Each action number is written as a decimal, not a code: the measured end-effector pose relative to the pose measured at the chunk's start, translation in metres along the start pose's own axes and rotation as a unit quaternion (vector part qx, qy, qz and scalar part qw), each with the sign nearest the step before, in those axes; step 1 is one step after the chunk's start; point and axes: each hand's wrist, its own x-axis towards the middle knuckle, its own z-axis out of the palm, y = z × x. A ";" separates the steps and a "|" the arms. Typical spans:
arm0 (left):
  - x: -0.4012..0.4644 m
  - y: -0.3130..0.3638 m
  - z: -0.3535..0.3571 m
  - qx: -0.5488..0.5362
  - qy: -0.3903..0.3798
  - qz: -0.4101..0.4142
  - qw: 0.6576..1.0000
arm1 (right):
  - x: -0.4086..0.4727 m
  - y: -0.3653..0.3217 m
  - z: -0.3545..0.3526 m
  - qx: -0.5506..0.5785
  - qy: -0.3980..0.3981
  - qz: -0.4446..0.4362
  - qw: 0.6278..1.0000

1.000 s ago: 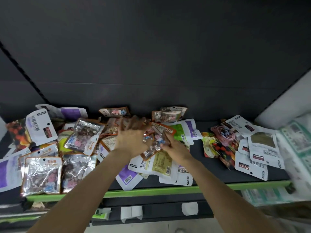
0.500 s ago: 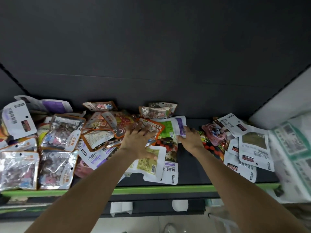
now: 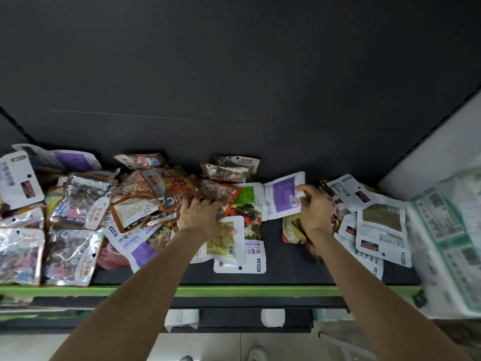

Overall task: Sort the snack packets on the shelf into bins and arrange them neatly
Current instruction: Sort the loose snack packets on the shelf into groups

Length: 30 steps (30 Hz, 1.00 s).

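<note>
Since half a second ago the right hand (image 3: 313, 213) has carried the white-and-purple packet (image 3: 283, 199), pinched at its edge, rightward off the heap, while the left hand (image 3: 204, 216) presses spread-fingered on the pile of snack packets (image 3: 145, 204) still unsorted across the shelf (image 3: 273, 291), no bins visible.

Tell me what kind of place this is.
Probably a shop aisle or stockroom. A dark shelf with a green front edge carries a heap of retail snack packets, and white label holders hang on the rail below.

Shelf edge (image 3: 234, 291) green; pkt (image 3: 282, 198) white/purple.
</note>
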 end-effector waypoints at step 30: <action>0.002 0.011 0.010 -0.008 0.010 -0.028 1.000 | 0.006 -0.009 0.041 0.069 -0.148 0.011 0.987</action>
